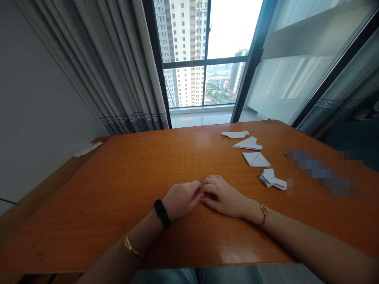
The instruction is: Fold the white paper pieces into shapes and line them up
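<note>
My left hand (pixel 182 200) and my right hand (pixel 225 197) rest together on the brown wooden table (pixel 142 165), fingertips touching. The fingers of both are curled inward, and no object shows in either. To the right of my right hand lies a small stack of folded white paper (pixel 269 177). Behind it is a folded white square (pixel 256 159) with crossing creases. Farther back come a pointed folded paper (pixel 249 143) and a narrow white paper strip (pixel 235 134).
A blurred, pixelated patch (pixel 321 171) covers something on the table's right side. At the far left a paper slip (pixel 88 149) lies by the wall. Beyond the table are a grey curtain (pixel 118 59) and a window frame (pixel 189 64).
</note>
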`<control>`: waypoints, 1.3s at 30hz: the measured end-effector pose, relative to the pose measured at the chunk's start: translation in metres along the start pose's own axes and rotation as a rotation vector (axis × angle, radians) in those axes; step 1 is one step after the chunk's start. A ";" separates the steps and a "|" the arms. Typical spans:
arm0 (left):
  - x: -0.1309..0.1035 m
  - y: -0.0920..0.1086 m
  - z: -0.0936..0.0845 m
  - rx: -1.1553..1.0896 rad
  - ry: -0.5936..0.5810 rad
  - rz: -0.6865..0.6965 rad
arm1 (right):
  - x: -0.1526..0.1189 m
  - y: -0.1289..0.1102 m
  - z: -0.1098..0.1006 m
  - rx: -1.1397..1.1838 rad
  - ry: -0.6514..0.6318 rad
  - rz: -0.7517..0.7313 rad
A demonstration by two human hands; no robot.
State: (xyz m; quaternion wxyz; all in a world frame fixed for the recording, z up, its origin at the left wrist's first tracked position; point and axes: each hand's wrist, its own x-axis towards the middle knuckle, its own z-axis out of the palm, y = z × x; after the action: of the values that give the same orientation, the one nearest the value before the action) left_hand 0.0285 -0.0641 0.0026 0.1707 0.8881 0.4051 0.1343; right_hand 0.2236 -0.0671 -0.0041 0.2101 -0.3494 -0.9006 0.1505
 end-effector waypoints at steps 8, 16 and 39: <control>0.000 -0.001 0.000 -0.002 -0.012 -0.007 | 0.000 0.000 -0.001 -0.008 -0.020 0.006; 0.000 -0.001 -0.001 0.011 -0.015 -0.010 | 0.000 0.000 -0.002 -0.009 -0.025 0.007; 0.000 0.000 -0.001 -0.003 -0.014 -0.002 | 0.000 0.002 -0.001 0.005 -0.030 0.007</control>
State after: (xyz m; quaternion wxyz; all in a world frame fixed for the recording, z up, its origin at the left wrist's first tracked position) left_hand 0.0278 -0.0642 0.0036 0.1750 0.8883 0.4045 0.1287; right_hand 0.2248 -0.0656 -0.0043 0.1969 -0.3497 -0.9021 0.1586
